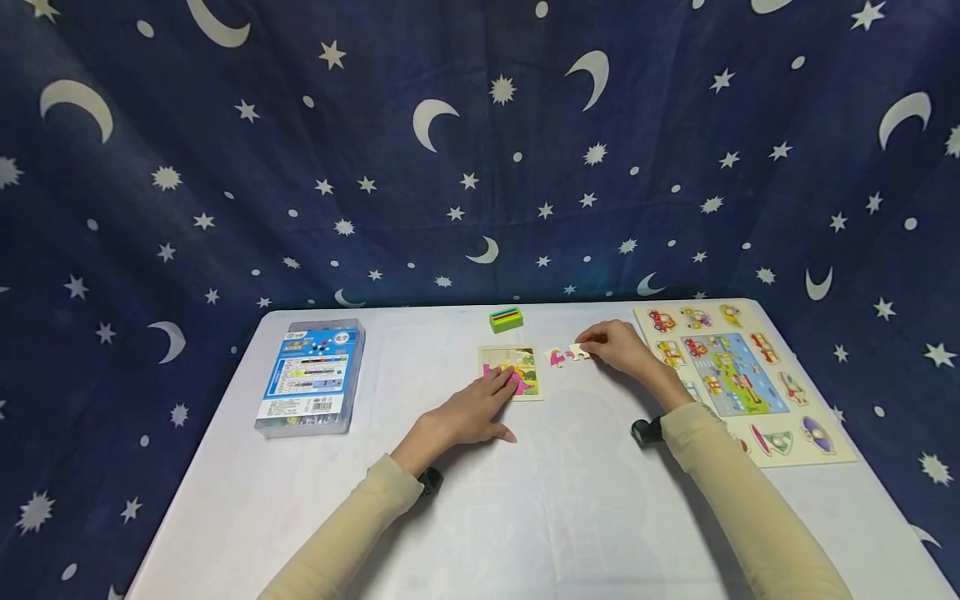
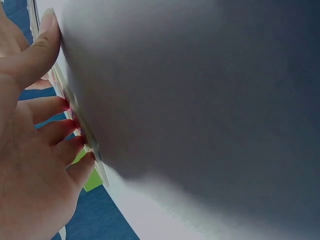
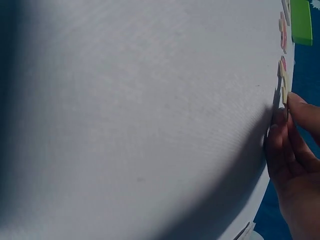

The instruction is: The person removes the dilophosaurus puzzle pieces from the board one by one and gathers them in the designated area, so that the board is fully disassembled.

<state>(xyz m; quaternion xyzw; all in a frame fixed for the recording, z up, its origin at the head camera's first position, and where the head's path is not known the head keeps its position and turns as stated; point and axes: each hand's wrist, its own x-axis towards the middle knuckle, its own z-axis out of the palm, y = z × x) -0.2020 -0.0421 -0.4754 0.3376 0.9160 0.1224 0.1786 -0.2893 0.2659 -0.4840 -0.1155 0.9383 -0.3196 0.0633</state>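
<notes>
My left hand (image 1: 472, 412) lies over a small square jigsaw puzzle (image 1: 531, 396), its fingertips touching the pink and green picture. In the left wrist view, the fingers (image 2: 61, 131) are extended onto the puzzle's thin edge (image 2: 85, 130), with the thumb apart from it. To the right, my right hand (image 1: 618, 346) pinches a pale puzzle piece (image 1: 578, 352) between thumb and fingers. This piece (image 3: 284, 85) looks slightly tilted in the right wrist view. A loose pink-patterned piece (image 1: 557, 358) lies between the puzzle and the held piece. My left fingers hide part of the picture.
Behind the puzzle stands a small green block (image 1: 506, 320) with coloured stripes on top. A clear plastic box (image 1: 311, 379) with a blue label lies at the left. On the right is a large wooden vehicle puzzle board (image 1: 813, 454). A starry dark blue cloth (image 1: 480, 167) hangs behind the white table.
</notes>
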